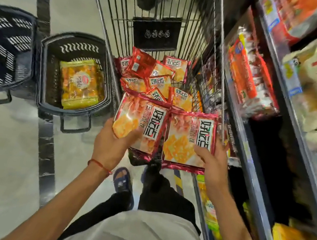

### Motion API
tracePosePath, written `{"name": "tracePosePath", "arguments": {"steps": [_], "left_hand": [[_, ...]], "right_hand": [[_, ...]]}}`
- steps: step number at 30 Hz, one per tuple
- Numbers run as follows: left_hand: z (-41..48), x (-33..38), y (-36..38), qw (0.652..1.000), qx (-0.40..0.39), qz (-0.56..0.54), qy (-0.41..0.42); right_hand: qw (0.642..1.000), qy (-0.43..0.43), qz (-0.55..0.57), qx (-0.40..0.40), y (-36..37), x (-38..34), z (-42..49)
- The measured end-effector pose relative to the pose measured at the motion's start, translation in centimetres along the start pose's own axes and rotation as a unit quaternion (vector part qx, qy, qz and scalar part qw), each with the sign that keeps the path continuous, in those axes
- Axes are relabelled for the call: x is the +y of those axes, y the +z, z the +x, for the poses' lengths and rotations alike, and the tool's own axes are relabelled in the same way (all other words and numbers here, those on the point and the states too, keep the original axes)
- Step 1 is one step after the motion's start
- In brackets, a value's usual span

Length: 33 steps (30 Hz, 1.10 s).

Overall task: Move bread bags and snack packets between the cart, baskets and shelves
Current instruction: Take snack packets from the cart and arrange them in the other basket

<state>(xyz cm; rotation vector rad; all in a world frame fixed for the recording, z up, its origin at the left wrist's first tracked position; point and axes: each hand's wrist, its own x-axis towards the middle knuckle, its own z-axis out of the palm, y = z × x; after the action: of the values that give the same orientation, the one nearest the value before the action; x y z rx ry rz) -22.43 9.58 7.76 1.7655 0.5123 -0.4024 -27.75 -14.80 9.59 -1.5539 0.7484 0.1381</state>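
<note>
Far-left basket (3, 46): dark plastic, on the floor, well apart from the hands.

Second basket (78, 42): just beside the cart. One yellow bread bag (79, 82) lies flat inside it.

Cart (107, 22): a loose pile of red snack packets (156, 77) lies in its bottom.

Left grip (111, 139): clamped on the lower corner of one red packet (139, 116), fingers curled over its face, above the cart's near end.

Right grip (211, 161): clamped on the lower edge of a matching packet (187, 133), thumb across the front. The two packets sit edge to edge.

Shelves (253, 179): stocked with packaged goods, with a dark gap at mid-level.

Assessment: the packets are judged light and puffed. The glossy film is likely slippery, and the contents look like crackers, so probably brittle. Hold each by its crimped seam or a corner, and do not squeeze the middle.
</note>
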Motion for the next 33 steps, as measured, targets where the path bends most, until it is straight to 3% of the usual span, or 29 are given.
{"name": "tracePosePath", "arguments": {"steps": [7, 18, 26, 33], "left_hand": [[-5.3, -1.4, -4.0, 0.997, 0.026, -0.07, -0.018], [-13.3, -6.7, -8.2, 0.976, 0.129, -0.164, -0.059], [-13.6, -10.0, -16.1, 0.945, 0.191, -0.249, -0.086], [-9.1, -12.2, -30.1, 0.942, 0.202, -0.255, -0.081]], "right_hand": [[0.999, 0.0, 0.013, -0.034, 0.7, 1.0, -4.5], [0.979, -0.016, -0.026, -0.201, 4.2, 2.5, -5.7], [0.957, -0.028, -0.053, -0.284, 14.4, 2.1, -8.0], [0.956, -0.03, -0.034, -0.291, 29.3, 1.8, -11.4]]}}
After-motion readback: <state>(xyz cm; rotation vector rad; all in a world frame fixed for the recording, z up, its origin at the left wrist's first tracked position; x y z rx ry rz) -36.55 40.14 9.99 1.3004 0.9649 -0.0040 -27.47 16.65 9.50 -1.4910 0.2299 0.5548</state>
